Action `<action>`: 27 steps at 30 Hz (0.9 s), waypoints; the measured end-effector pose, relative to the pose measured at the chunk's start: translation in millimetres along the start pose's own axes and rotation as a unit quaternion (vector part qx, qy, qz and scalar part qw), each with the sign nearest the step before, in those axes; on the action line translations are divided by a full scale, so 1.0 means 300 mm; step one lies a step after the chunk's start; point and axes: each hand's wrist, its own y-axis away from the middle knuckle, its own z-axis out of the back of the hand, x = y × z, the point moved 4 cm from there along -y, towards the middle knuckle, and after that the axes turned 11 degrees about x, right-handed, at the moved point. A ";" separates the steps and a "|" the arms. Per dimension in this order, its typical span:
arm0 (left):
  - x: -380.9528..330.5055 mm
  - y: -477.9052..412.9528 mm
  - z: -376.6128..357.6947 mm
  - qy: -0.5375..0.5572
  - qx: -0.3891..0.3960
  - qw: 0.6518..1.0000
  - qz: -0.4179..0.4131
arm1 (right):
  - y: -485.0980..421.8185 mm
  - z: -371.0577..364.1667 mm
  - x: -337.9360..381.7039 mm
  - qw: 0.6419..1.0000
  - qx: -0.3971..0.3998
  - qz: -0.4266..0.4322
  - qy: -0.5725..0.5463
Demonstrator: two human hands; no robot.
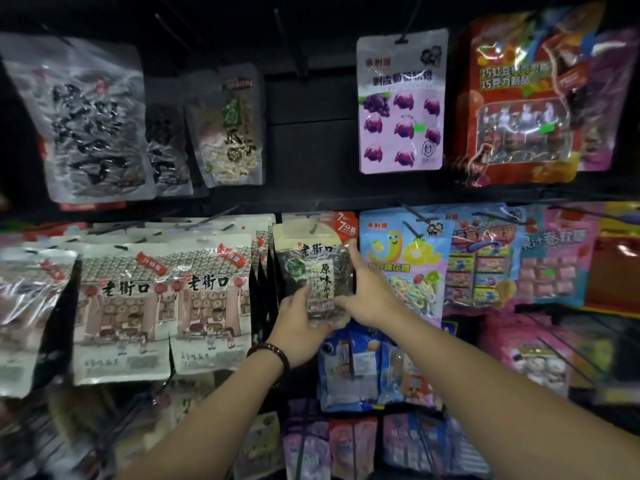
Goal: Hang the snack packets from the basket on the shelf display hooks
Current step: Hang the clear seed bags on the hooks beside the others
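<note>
Left hand [299, 327] cupping the bottom corner and right hand [367, 292] gripping the right edge of a seed packet [311, 268], held upright, probably to line its top hole with the middle-row hook [316, 226], beside the sweet bags [398, 258]

Both bare forearms reach forward and up, converging toward the middle. The left hand [298, 329], with a dark bead bracelet [273, 351] on its wrist, cups the lower left corner of a snack packet [318, 271], thumb on its front. The right hand [365, 292] grips the packet's right edge, fingers stretched upward and thumb across the lower front
</note>
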 end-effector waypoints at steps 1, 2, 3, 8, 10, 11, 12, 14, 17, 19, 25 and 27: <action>0.004 0.028 -0.027 -0.001 0.004 1.000 -0.002 | 0.031 0.000 -0.007 1.000 0.006 -0.002 0.006; 0.010 0.061 -0.055 0.002 -0.002 1.000 -0.007 | 0.074 -0.002 -0.012 1.000 0.004 0.001 0.015; 0.015 0.101 -0.082 0.007 -0.018 1.000 -0.015 | 0.121 -0.008 -0.018 1.000 -0.002 0.013 0.021; 0.106 0.370 -0.278 0.023 -0.133 0.985 -0.108 | 0.460 -0.125 -0.128 0.997 -0.023 0.069 0.037; 0.186 0.485 -0.423 0.016 -0.119 0.986 -0.119 | 0.606 -0.219 -0.225 0.994 -0.026 0.091 0.046; 0.230 0.543 -0.510 0.013 -0.094 0.989 -0.114 | 0.678 -0.276 -0.282 0.995 -0.022 0.089 0.043; 0.279 0.599 -0.597 0.007 -0.072 0.992 -0.101 | 0.747 -0.332 -0.337 0.997 -0.012 0.072 0.040; 0.408 0.699 -0.784 0.012 -0.017 0.999 -0.050 | 0.868 -0.465 -0.480 0.999 0.033 0.006 0.018; 0.602 0.818 -1.041 0.027 0.102 0.993 0.059 | 1.025 -0.664 -0.707 0.985 0.125 -0.117 -0.009; 0.749 0.865 -1.189 0.052 0.164 0.973 0.154 | 1.106 -0.783 -0.839 0.965 0.195 -0.178 -0.004; 0.838 0.859 -1.315 0.056 0.192 0.934 0.296 | 1.281 -1.035 -1.127 0.911 0.284 -0.295 -0.044; 0.877 0.813 -1.359 0.071 0.211 0.913 0.342 | 1.320 -1.098 -1.186 0.904 0.290 -0.307 -0.060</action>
